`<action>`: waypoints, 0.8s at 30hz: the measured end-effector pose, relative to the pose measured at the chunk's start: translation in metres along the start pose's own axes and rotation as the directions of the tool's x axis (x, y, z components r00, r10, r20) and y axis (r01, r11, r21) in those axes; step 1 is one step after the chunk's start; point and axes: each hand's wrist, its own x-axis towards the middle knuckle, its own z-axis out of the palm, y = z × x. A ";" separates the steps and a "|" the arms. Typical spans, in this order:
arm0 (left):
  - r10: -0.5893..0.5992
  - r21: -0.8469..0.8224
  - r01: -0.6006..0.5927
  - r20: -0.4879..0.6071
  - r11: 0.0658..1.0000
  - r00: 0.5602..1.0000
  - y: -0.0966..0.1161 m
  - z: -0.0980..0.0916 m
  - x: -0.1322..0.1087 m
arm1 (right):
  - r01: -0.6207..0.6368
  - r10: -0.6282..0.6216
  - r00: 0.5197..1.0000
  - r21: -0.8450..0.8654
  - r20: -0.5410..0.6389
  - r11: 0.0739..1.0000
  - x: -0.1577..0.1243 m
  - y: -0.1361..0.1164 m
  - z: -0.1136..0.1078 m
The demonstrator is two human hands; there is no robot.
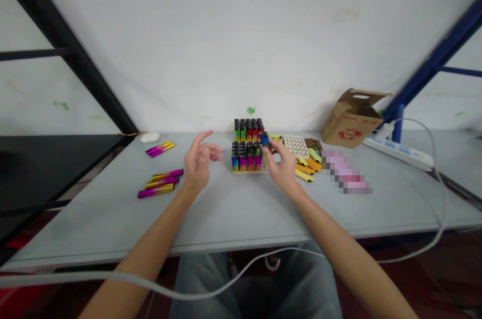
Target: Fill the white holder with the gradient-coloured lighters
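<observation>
My right hand (280,168) pinches a dark blue lighter (264,139) at its fingertips, just above the right corner of a rack of upright multicoloured lighters (246,156). A second block of lighters (248,130) stands behind that rack. My left hand (199,162) hangs open and empty to the left of the rack, not touching it. Left of that hand lie several magenta-and-gold sticks (160,183), with a smaller pair (160,148) farther back. Beyond my right hand, yellow and orange sticks (307,167) lie heaped beside a white holed tray (296,146).
A grey table (233,218) carries everything, with a cardboard box (352,118), a blurred pink item (344,172), a white power strip (397,152) and a white oval object (149,137). A grey cable (241,279) runs across my front. A wall stands behind; dark frames rise at both sides.
</observation>
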 end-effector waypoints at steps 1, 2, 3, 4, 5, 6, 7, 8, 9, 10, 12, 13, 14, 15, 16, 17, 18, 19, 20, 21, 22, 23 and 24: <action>-0.021 0.015 0.022 -0.039 1.000 0.999 -0.003 -0.002 0.003 | -0.050 0.054 0.997 0.072 -0.050 0.996 0.002 0.001 0.000; -0.057 0.023 0.058 -0.068 0.998 0.996 -0.006 -0.003 0.006 | -0.092 0.105 0.992 0.155 -0.076 0.984 0.005 0.001 -0.001; -0.108 0.012 0.109 -0.086 0.994 0.990 -0.009 -0.004 0.008 | -0.127 0.151 0.985 0.243 -0.082 0.962 0.007 0.002 -0.002; -0.174 -0.019 0.173 -0.089 0.985 0.981 -0.013 -0.004 0.010 | -0.158 0.191 0.979 0.327 -0.072 0.932 0.010 0.003 -0.003; -0.245 -0.065 0.241 -0.081 0.968 0.966 -0.016 -0.004 0.013 | -0.188 0.229 0.972 0.404 -0.055 0.896 0.012 0.004 -0.003; -0.312 -0.113 0.304 -0.063 0.946 0.948 -0.019 -0.003 0.014 | -0.218 0.264 0.964 0.467 -0.034 0.857 0.014 0.005 -0.004; -0.367 -0.154 0.357 -0.044 0.921 0.929 -0.022 -0.003 0.016 | -0.252 0.298 0.955 0.518 -0.006 0.818 0.016 0.005 -0.005; -0.411 -0.185 0.399 -0.030 0.898 0.911 -0.025 -0.002 0.017 | -0.292 0.333 0.943 0.556 0.030 0.778 0.017 0.005 -0.005; -0.442 -0.204 0.429 -0.022 0.880 0.897 -0.027 -0.001 0.017 | -0.336 0.369 0.927 0.582 0.067 0.740 0.018 0.005 -0.005; -0.466 -0.215 0.451 -0.020 0.866 0.885 -0.029 -0.001 0.018 | -0.381 0.405 0.909 0.602 0.104 0.702 0.019 0.005 -0.006; -0.495 -0.213 0.479 -0.028 0.852 0.869 -0.031 -0.001 0.018 | -0.459 0.455 0.871 0.641 0.186 0.616 0.020 0.003 -0.007; -0.501 -0.205 0.485 -0.032 0.850 0.865 -0.032 -0.001 0.018 | -0.492 0.467 0.853 0.663 0.235 0.565 0.020 0.002 -0.009; -0.503 -0.195 0.488 -0.032 0.850 0.864 -0.032 -0.001 0.017 | -0.516 0.467 0.839 0.686 0.281 0.514 0.021 0.001 -0.010; -0.503 -0.187 0.490 -0.027 0.851 0.864 -0.033 -0.002 0.017 | -0.533 0.458 0.828 0.708 0.323 0.464 0.022 -0.001 -0.012; -0.502 -0.181 0.491 -0.019 0.852 0.865 -0.033 -0.002 0.017 | -0.547 0.446 0.819 0.725 0.360 0.419 0.023 -0.002 -0.015; -0.500 -0.178 0.491 -0.009 0.853 0.866 -0.034 -0.003 0.017 | -0.559 0.437 0.811 0.736 0.389 0.382 0.024 -0.003 -0.017; -0.498 -0.177 0.490 -0.002 0.854 0.867 -0.035 -0.004 0.018 | -0.571 0.433 0.802 0.739 0.411 0.357 0.024 -0.004 -0.020; -0.497 -0.174 0.489 0.002 0.855 0.868 -0.035 -0.005 0.018 | -0.587 0.432 0.792 0.734 0.432 0.341 0.025 -0.004 -0.022; -0.495 -0.169 0.489 0.002 0.856 0.869 -0.036 -0.006 0.018 | -0.607 0.429 0.779 0.723 0.457 0.331 0.025 -0.004 -0.024; -0.494 -0.164 0.488 0.001 0.857 0.869 -0.036 -0.006 0.018 | -0.632 0.425 0.762 0.705 0.488 0.323 0.026 -0.004 -0.025; -0.493 -0.159 0.487 0.000 0.859 0.870 -0.037 -0.007 0.018 | -0.656 0.420 0.745 0.685 0.518 0.317 0.026 -0.004 -0.026; -0.492 -0.155 0.487 0.002 0.860 0.870 -0.037 -0.007 0.017 | -0.676 0.414 0.729 0.668 0.545 0.312 0.025 -0.003 -0.027; -0.492 -0.151 0.487 0.004 0.860 0.870 -0.037 -0.007 0.017 | -0.692 0.405 0.717 0.653 0.568 0.309 0.025 -0.002 -0.028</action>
